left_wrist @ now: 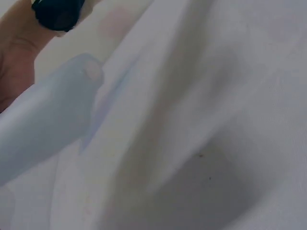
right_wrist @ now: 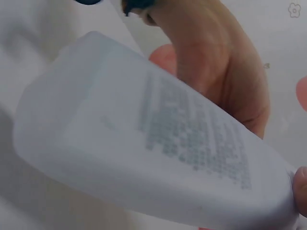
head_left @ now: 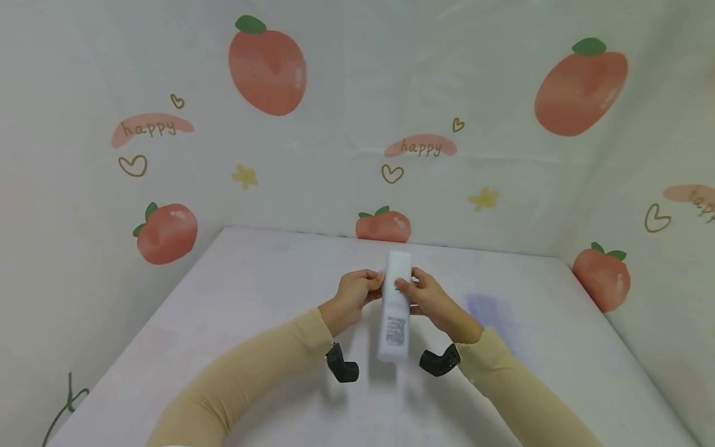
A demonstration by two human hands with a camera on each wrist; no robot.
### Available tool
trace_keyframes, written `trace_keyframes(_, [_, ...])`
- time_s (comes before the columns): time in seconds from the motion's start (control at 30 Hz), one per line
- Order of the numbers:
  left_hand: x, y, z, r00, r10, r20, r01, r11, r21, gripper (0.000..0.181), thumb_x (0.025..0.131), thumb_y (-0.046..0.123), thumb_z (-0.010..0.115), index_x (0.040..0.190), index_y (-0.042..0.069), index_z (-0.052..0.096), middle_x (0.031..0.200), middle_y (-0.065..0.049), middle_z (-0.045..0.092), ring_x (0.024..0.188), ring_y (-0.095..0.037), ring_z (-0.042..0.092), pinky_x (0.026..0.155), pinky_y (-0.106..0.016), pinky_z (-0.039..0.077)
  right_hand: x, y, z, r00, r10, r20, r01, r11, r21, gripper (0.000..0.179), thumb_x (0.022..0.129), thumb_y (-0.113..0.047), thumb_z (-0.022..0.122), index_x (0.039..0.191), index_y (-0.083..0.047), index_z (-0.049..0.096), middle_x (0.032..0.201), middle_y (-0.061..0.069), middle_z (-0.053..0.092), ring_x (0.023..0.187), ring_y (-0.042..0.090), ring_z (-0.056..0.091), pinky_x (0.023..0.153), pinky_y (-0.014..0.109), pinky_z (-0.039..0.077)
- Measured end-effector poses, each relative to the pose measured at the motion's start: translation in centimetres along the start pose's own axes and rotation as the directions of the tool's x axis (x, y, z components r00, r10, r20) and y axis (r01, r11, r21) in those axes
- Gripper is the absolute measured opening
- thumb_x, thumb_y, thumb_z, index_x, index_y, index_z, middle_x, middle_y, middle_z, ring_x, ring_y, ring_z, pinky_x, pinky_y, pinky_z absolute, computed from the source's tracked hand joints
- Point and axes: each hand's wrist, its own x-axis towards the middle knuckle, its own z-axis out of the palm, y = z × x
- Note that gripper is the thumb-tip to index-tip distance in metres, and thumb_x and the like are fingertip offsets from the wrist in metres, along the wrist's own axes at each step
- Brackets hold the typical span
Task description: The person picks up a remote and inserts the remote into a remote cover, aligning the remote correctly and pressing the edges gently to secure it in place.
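A long white object with rounded edges stands nearly upright between both hands, just over the table. Grey print and a square code mark its lower front. My right hand grips its right side, thumb on the front face and fingers behind. At its left edge, about the same height, my left hand pinches it between thumb and fingers. The right wrist view shows the white object close up with its blurred print block, the left hand behind it. In the left wrist view, its smooth end shows, unprinted.
The white table runs back to a wall cloth with fruit prints. A faint purple stain marks the table to the right. Black wrist cameras hang below both wrists. A green cord lies at the left edge.
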Motion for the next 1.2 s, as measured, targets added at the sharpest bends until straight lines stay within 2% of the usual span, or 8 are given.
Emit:
trace_keyframes(0.27, [0.7,0.0,-0.1,0.994,-0.103,-0.044,0.104,0.995,0.005,0.012,0.094,0.000,0.057,0.102,-0.008,0.063,0.089,-0.007,0.061,0.074,-0.015,0.058,0.075,-0.028,0.054,-0.4,0.5,1.4,0.999,-0.019,-0.026,0.017,0.996,-0.092,0.049,0.102,-0.026,0.050,0.136,0.004,0.033,0.115,0.027,0.058,0.097,0.026,0.063,0.086,0.052,0.054])
trace_keyframes(0.4, [1.2,-0.1,-0.2,0.994,-0.093,-0.061,0.095,0.995,0.018,0.012,0.092,-0.004,0.057,0.102,-0.008,0.063,0.088,-0.007,0.062,0.072,-0.014,0.058,0.074,-0.028,0.055,-0.2,0.5,1.9,0.999,-0.032,-0.039,0.027,0.993,-0.118,0.050,0.101,-0.026,0.051,0.139,0.002,0.033,0.121,0.027,0.054,0.102,0.029,0.060,0.084,0.050,0.055])
trace_keyframes(0.57, [1.1,-0.5,-0.5,0.995,-0.092,0.028,0.093,0.996,-0.013,0.006,0.097,0.003,0.054,0.093,0.000,0.059,0.087,-0.004,0.057,0.074,-0.014,0.054,0.068,-0.023,0.049,0.3,0.6,1.2,0.998,-0.036,-0.050,0.032,0.996,-0.077,0.053,0.100,-0.028,0.053,0.141,-0.002,0.032,0.127,0.026,0.052,0.109,0.034,0.060,0.089,0.054,0.052])
trace_keyframes(0.63, [0.9,-0.6,-0.8,0.995,-0.067,0.074,0.069,0.997,-0.019,0.006,0.099,0.008,0.053,0.096,0.005,0.056,0.087,-0.003,0.057,0.075,-0.013,0.054,0.069,-0.023,0.049,0.3,0.6,0.8,0.998,-0.016,-0.054,0.015,1.000,-0.020,0.055,0.099,-0.031,0.055,0.141,-0.003,0.033,0.125,0.024,0.054,0.108,0.032,0.062,0.091,0.054,0.051])
trace_keyframes(0.73, [0.6,-0.5,-1.3,0.992,0.022,0.124,-0.023,1.000,0.001,0.012,0.100,0.014,0.052,0.109,0.007,0.054,0.089,-0.004,0.057,0.078,-0.013,0.057,0.074,-0.025,0.052,0.2,0.6,0.4,0.999,-0.002,-0.041,0.004,0.999,0.050,0.061,0.096,-0.037,0.059,0.141,-0.005,0.033,0.122,0.020,0.057,0.104,0.027,0.064,0.090,0.050,0.052])
trace_keyframes(0.83, [0.4,-0.3,-1.6,0.980,0.099,0.174,-0.107,0.993,0.041,0.025,0.100,0.017,0.054,0.123,0.010,0.051,0.094,-0.006,0.059,0.083,-0.014,0.059,0.083,-0.029,0.053,0.2,0.4,0.2,1.000,-0.011,-0.030,0.013,0.996,0.086,0.066,0.093,-0.040,0.062,0.141,-0.005,0.033,0.123,0.019,0.056,0.104,0.025,0.064,0.091,0.049,0.052])
trace_keyframes(1.0, [0.0,-0.2,-1.6,0.961,0.079,0.264,-0.136,0.970,0.204,0.042,0.093,0.021,0.067,0.130,0.009,0.051,0.110,-0.011,0.061,0.095,-0.018,0.059,0.091,-0.035,0.052,0.3,0.4,0.3,0.999,0.016,-0.046,-0.010,0.991,0.134,0.056,0.099,-0.031,0.056,0.143,-0.008,0.032,0.132,0.021,0.049,0.110,0.027,0.061,0.097,0.050,0.049])
trace_keyframes(1.2, [-0.2,-0.3,-1.3,0.960,0.076,0.268,-0.164,0.932,0.325,0.051,0.087,0.020,0.074,0.132,0.008,0.053,0.115,-0.014,0.063,0.099,-0.020,0.059,0.093,-0.039,0.051,0.1,0.5,0.2,1.000,0.015,-0.014,-0.013,0.987,0.159,0.052,0.101,-0.025,0.051,0.145,-0.010,0.028,0.137,0.018,0.044,0.114,0.024,0.055,0.101,0.047,0.046])
